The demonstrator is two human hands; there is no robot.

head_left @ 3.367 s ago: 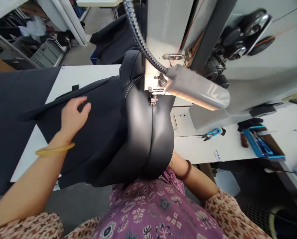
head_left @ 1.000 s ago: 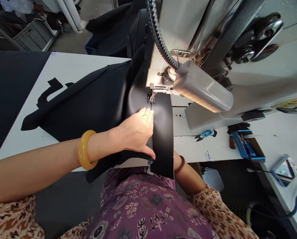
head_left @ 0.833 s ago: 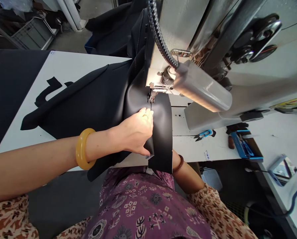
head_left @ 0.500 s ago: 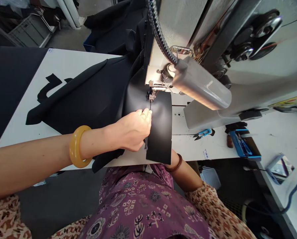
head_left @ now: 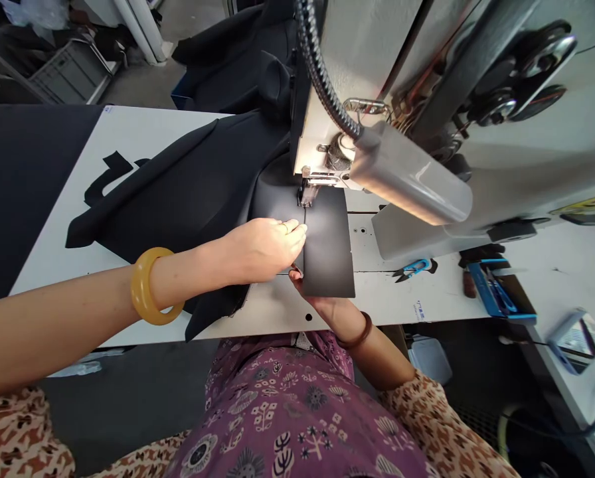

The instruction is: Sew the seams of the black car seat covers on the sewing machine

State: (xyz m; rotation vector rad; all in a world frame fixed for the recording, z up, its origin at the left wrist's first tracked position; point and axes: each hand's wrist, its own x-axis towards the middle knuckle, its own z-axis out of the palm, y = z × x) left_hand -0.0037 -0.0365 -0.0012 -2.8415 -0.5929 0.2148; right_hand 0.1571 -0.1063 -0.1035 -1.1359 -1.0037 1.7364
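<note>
Left hand (head_left: 265, 247), fingers together, flattens black panel (head_left: 327, 245) 6 o'clock of the presser foot (head_left: 306, 194); right hand (head_left: 322, 307) pinches its near edge taut.

We could see only the heel and wrist of the right hand (head_left: 327, 307); its fingers lay under the near edge of the black panel (head_left: 330, 249), so their grip stayed unknown to us. The left hand (head_left: 262, 247) covered the panel's left edge. The needle behind the presser foot (head_left: 306, 194) was too small to make out. The lamp (head_left: 410, 179) hid part of the sewing machine (head_left: 526, 153), which ran off the top and right edges. The dark cloth (head_left: 23, 179) was cut off at the left. We could not read the label (head_left: 420, 310).
</note>
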